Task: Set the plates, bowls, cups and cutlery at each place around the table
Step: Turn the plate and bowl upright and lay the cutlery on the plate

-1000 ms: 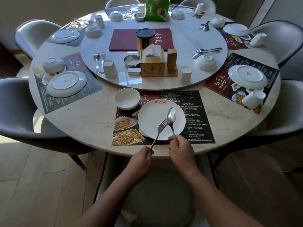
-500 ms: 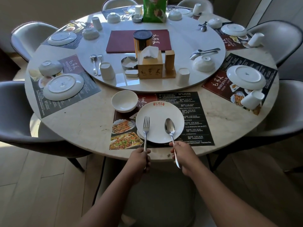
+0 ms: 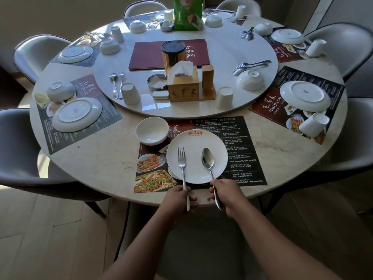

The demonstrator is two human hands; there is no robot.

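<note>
A white plate (image 3: 194, 142) sits upright on the dark placemat (image 3: 240, 150) at the near place of the round table. My left hand (image 3: 177, 201) grips the handle of a fork (image 3: 182, 162) whose tines lie over the plate's left half. My right hand (image 3: 226, 197) grips the handle of a spoon (image 3: 207, 160) with its bowl over the plate's right half. An upright white bowl (image 3: 151, 130) stands just left and beyond the plate. An upturned white cup (image 3: 224, 97) stands on the turntable beyond this place.
The turntable (image 3: 222, 51) carries a tissue box (image 3: 183, 85), a red menu (image 3: 149, 55), upturned cups, bowls and cutlery pairs. The left placemat holds an upturned plate (image 3: 76, 115) and bowl (image 3: 61, 91); the right one a plate (image 3: 304, 96) and cup (image 3: 313, 125). Grey chairs ring the table.
The fork and spoon were crossed together above the plate; my hands drew apart and toward me, so the fork and spoon now lie parallel over the plate's left and right halves.
</note>
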